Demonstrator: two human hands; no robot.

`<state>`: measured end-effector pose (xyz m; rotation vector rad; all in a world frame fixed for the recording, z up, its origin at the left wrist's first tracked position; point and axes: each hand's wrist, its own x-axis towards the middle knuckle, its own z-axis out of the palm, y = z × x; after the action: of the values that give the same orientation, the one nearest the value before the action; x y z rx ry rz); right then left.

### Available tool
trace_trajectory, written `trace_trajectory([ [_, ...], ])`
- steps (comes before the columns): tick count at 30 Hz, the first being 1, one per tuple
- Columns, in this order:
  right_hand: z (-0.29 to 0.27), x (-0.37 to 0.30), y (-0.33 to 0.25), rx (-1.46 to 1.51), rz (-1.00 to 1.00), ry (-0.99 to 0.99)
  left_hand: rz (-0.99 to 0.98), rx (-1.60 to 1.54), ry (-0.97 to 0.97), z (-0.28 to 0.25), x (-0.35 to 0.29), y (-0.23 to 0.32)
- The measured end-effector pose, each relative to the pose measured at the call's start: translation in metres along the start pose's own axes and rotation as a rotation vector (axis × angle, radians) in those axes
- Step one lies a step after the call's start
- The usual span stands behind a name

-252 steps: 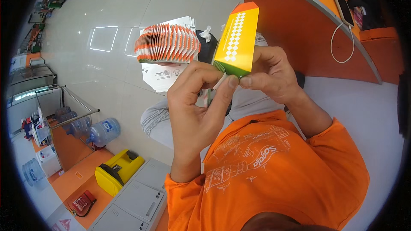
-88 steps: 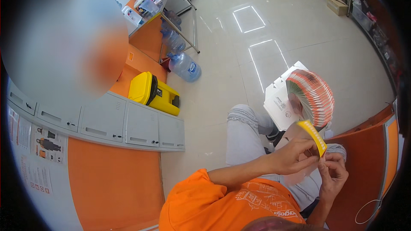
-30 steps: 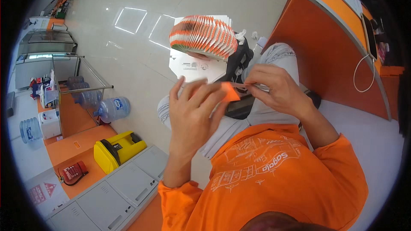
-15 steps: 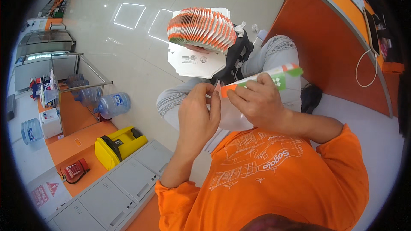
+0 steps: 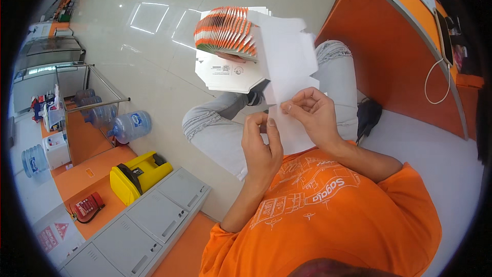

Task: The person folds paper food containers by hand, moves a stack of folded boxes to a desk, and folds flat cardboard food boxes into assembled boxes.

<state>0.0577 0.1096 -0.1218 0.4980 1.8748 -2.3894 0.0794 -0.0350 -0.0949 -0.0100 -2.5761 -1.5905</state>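
A white die-cut carton blank [image 5: 288, 54], flaps along its edges, stands opened out over my lap. My left hand [image 5: 262, 146] pinches its lower part between thumb and fingers. Close by on the right, my right hand [image 5: 315, 118] grips the same blank near a crease, fingers bent. Behind the blank, a curved row of folded orange-and-white cartons [image 5: 224, 30] rests on a pile of flat white carton blanks [image 5: 225, 78]. The raised blank hides the right end of that row.
My crossed legs [image 5: 215, 128] in light jeans lie beneath my hands. An orange desk panel [image 5: 389, 56] rises at the right. Grey lockers [image 5: 148, 215], a yellow bin [image 5: 141, 174], a red fire extinguisher [image 5: 88, 205] and water bottles [image 5: 130, 125] are on the left.
The carton blank has turned from its printed green-and-orange side to its plain white side and opened upward. My left hand has moved right and down; the right hand has shifted slightly.
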Motion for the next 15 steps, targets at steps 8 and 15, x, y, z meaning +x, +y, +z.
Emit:
trace_trajectory([
  [8, -0.022, 0.038, -0.038, -0.076, 0.578, -0.254, 0.349, 0.222, -0.172, -0.003, -0.003, -0.01],
  [15, -0.034, 0.027, -0.027, -0.151, 0.793, -0.289, 0.42, 0.252, -0.246, -0.001, -0.013, -0.013],
])
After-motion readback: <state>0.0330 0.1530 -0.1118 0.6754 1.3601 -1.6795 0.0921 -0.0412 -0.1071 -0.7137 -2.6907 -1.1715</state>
